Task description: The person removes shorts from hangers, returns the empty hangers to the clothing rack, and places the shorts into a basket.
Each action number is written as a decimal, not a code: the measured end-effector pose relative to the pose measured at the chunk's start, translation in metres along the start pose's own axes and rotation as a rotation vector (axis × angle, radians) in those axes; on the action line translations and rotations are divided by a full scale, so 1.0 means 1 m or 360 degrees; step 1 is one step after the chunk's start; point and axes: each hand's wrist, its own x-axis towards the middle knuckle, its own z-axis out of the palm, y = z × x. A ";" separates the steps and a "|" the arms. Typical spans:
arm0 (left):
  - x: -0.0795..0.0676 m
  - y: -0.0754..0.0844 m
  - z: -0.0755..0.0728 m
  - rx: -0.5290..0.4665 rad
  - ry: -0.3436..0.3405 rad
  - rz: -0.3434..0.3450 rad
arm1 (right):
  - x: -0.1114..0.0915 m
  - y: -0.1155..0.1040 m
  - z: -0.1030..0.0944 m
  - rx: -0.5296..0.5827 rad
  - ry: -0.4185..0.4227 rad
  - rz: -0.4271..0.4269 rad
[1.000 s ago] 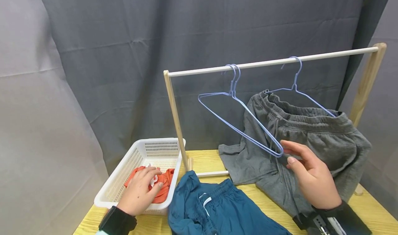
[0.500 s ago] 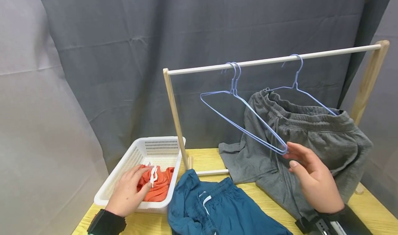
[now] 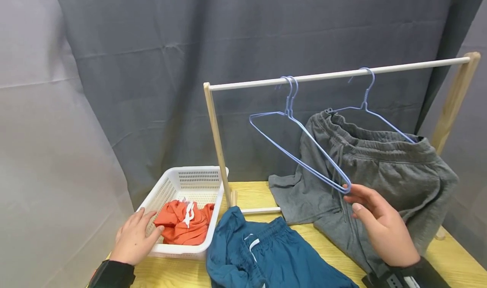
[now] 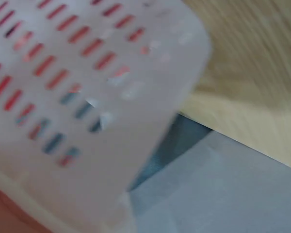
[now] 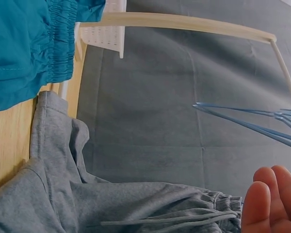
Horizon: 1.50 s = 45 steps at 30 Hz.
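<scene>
My left hand (image 3: 133, 237) is at the front left rim of a white plastic basket (image 3: 195, 250), its fingers spread and relaxed. Inside the basket lies a crumpled orange garment (image 3: 175, 222) with a white drawstring. The basket's slotted wall (image 4: 150, 92) fills much of the left wrist view. My right hand (image 3: 384, 229) has its fingertips at the lower right corner of two blue hangers (image 3: 323, 152), which hang together on the rail. Its fingers are loosely bent, with the thumb apart. Behind this hand, grey sweatpants (image 3: 403, 174) hang from another blue hanger (image 3: 384, 119).
A wooden clothes rack with a white rail (image 3: 331, 75) stands across the table (image 3: 175, 275). Teal shorts (image 3: 289, 254) with a white drawstring lie at the front, beside the basket. One leg of the grey sweatpants spreads over the tabletop. A grey curtain (image 3: 152, 89) hangs behind.
My left hand has moved left, off the orange garment to the basket's rim. My right hand has come up against the corner of the paired hangers, staying in nearly the same place.
</scene>
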 end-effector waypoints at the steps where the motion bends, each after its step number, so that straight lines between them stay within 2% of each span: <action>1: 0.000 -0.003 0.001 0.0003 -0.0006 -0.0010 | 0.000 0.001 0.001 -0.0010 -0.0006 0.0011; 10: 0.002 -0.023 0.005 0.0030 -0.0041 -0.0099 | -0.004 0.010 0.015 -0.0018 -0.0048 0.0055; 15: 0.002 -0.027 0.006 0.0040 -0.0045 -0.0094 | -0.005 0.010 0.024 -0.0013 -0.0104 0.0075; 26: -0.002 -0.026 0.008 0.0078 0.0102 -0.0043 | -0.005 0.016 0.059 -0.0050 -0.0495 0.0154; 36: -0.002 -0.022 0.009 0.0082 0.0112 -0.0093 | -0.005 0.017 0.089 -0.0037 -0.0827 0.0357; 39: -0.003 -0.022 0.010 0.0079 0.0111 -0.0099 | -0.006 0.018 0.096 -0.0028 -0.0906 0.0340; 45: -0.003 -0.023 0.010 0.0071 0.0112 -0.0095 | -0.007 0.020 0.112 -0.0063 -0.0984 0.0254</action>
